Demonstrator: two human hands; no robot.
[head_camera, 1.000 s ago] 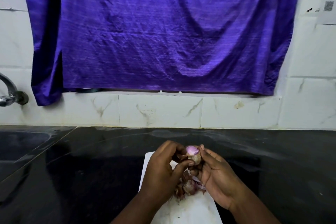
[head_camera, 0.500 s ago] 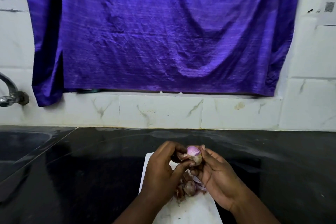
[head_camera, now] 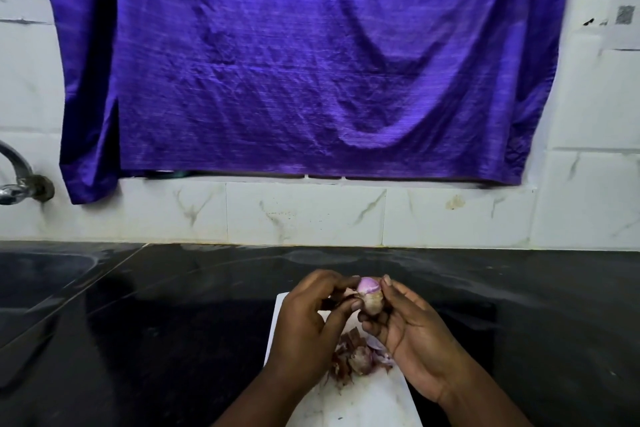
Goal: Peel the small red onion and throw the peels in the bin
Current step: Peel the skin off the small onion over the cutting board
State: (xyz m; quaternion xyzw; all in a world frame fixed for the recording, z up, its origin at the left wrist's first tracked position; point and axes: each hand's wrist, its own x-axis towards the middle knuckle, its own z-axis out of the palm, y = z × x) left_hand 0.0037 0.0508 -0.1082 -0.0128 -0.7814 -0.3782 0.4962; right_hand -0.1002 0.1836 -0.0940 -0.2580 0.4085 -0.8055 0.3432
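Over the white board, mid-air: we see both hands on the small red onion. R hand grasps it from the right and below, fingers curled under, forefinger tip up by the top. L hand is at its left side, thumb + forefinger pinching a flap of skin. Onion top is bare and purple, lower part in dry brown skin. Peels lie in a loose pile on the board under the hands, w/ a roundish lump in it; we can't tell if that's peel or another onion. Board sits on the black counter. Behind: white marbled tiles, purple cloth hung over them, tap at far left.
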